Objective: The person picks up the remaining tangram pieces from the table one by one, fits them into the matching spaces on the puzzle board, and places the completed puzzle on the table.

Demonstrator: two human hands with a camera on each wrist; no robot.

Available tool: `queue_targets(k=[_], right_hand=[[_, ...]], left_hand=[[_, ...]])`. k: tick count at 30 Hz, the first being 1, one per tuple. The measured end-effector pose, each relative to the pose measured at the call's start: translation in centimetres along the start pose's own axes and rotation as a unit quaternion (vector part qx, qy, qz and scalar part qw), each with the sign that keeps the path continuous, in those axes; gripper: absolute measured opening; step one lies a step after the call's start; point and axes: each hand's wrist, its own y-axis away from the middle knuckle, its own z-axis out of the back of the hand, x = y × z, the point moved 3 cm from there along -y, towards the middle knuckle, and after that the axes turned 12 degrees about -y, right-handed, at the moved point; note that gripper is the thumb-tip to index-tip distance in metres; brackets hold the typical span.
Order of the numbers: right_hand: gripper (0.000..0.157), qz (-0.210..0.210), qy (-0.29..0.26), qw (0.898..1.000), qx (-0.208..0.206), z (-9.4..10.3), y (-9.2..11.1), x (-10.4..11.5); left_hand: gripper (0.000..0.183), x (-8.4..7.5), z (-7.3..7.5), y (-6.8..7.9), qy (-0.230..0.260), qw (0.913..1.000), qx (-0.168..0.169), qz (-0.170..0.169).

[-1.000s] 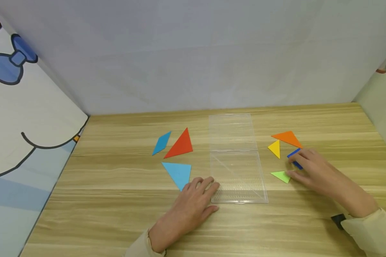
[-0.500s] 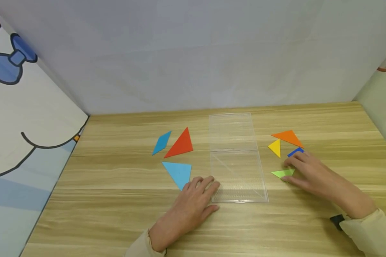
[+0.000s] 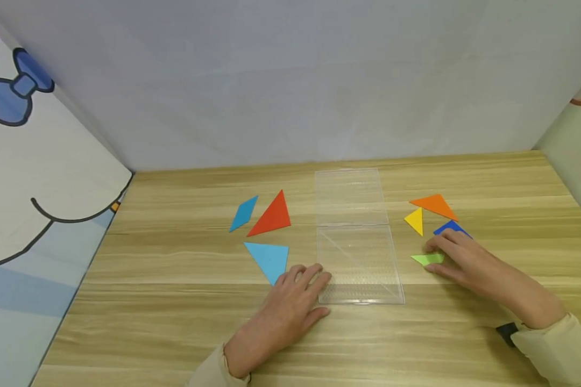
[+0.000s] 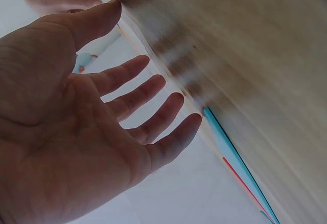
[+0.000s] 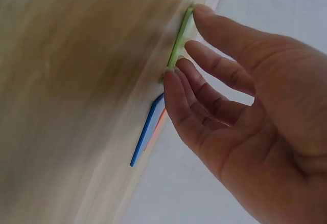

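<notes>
Thin, stiff and probably light, the green triangle (image 3: 427,259) at right of frame is pinched at its edges by the right hand (image 3: 460,259).

We find open tabletop (image 3: 416,344) along the near edge, while the clear tray (image 3: 358,266) sits between the two piece clusters.

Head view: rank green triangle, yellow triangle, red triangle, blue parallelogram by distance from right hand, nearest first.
From the right hand:
1. green triangle, touching the fingertips, on their left
2. yellow triangle, just beyond the hand
3. red triangle, left of the clear case
4. blue parallelogram, farthest left
</notes>
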Motion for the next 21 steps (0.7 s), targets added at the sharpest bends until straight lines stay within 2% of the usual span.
queue_targets(k=[3, 10, 12, 16, 21], right_hand=[[0.022, -0.008, 0.0, 1.0, 0.0, -0.09, 0.01, 0.0], [0.023, -0.016, 0.013, 1.0, 0.001, -0.19, 0.05, 0.02], [0.027, -0.011, 0.017, 1.0, 0.001, -0.27, 0.02, 0.01], [0.044, 0.0, 0.013, 1.0, -0.004, -0.41, -0.01, -0.01], [0.047, 0.007, 0.015, 1.0, -0.003, -0.48, 0.06, 0.08]], left_hand=[[0.051, 0.0, 0.0, 0.0, -0.003, 1.0, -0.006, -0.002], [0.051, 0.0, -0.02, 0.02, 0.003, 1.0, -0.004, -0.002], [0.051, 0.01, 0.0, 0.02, 0.002, 1.0, -0.003, -0.002], [0.051, 0.01, 0.02, 0.03, 0.001, 1.0, -0.003, -0.002], [0.051, -0.02, 0.03, 0.03, -0.003, 1.0, -0.003, -0.003]])
